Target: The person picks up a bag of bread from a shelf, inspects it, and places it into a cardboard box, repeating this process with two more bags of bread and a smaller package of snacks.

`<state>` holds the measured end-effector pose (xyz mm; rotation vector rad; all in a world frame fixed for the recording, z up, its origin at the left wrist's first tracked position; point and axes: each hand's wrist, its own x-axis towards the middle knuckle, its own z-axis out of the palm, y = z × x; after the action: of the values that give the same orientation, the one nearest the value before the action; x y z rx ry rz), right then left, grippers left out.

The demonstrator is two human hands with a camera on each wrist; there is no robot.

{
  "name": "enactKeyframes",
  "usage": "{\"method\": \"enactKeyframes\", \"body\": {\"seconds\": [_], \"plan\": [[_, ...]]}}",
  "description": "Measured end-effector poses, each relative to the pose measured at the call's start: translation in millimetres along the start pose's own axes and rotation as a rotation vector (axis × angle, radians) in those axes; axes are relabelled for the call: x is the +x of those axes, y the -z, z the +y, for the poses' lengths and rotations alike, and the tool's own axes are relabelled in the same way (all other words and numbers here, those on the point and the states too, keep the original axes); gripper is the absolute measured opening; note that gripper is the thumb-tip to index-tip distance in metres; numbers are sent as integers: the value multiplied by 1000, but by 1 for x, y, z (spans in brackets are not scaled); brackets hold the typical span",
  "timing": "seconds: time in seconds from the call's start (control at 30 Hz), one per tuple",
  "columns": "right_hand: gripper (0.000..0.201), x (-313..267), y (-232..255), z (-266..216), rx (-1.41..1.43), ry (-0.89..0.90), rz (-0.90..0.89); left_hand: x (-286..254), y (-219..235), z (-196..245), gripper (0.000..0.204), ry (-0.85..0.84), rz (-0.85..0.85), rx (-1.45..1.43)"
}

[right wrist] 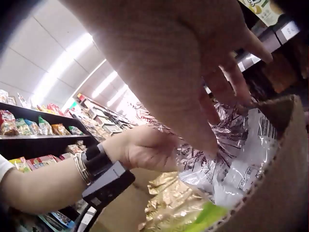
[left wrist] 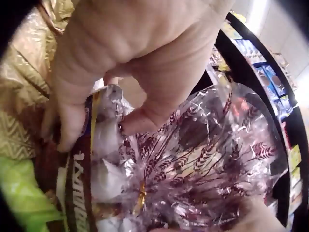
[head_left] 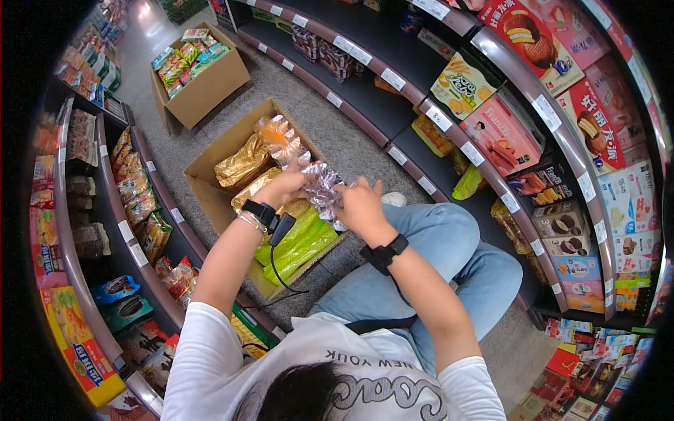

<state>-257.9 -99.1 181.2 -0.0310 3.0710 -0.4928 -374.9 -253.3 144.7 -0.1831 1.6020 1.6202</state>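
Observation:
A crinkled, clear plastic bag (head_left: 324,191) with a dark red wheat-ear print is between both hands, over the carton's near right side. A gold twist tie (left wrist: 141,195) gathers its film in the left wrist view. My left hand (head_left: 284,188) grips the bag's left side, thumb on the film and fingers over a brown lettered strip (left wrist: 77,188). From the right, my right hand (head_left: 361,208) pinches the film between thumb and finger, other fingers spread. Below are gold packets (head_left: 242,161) and bright green packets (head_left: 303,242) in the open cardboard box (head_left: 203,193).
Another cardboard box (head_left: 210,88) full of colourful packets stands farther up the aisle. Shelves of boxed snacks (head_left: 502,133) curve along the right, bagged snacks (head_left: 137,186) along the left. Bent legs in jeans (head_left: 421,242) are right of the near box.

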Motion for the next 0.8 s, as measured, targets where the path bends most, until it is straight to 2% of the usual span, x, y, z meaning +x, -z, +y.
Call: {"method": "enactKeyframes", "body": {"seconds": [0.13,0.23,0.33,0.43,0.5,0.53,0.6,0.7,0.8], "plan": [[30,4,-31,1,-238,13,14,18,13,-22,43,37,-31,89],[28,3,-27,1,-216,7,-41,20,13,-19,43,56,-5,143],[31,4,0,-5,-66,-49,-212,18,13,-18,40,58,23,146],[40,1,3,-8,41,-97,-131,37,24,-35,38,26,0,149],[45,-1,9,-14,122,-62,-33,37,25,-36,38,3,-8,117],[48,-2,11,-17,162,-42,16,36,25,-37,38,-14,35,209],[45,-2,3,-14,51,85,39,17,10,-21,39,-52,125,389],[40,0,-19,-9,-102,183,-4,43,21,-47,45,-274,327,720],[35,4,-26,-9,-207,200,-145,48,26,-54,41,-103,279,408]]}}
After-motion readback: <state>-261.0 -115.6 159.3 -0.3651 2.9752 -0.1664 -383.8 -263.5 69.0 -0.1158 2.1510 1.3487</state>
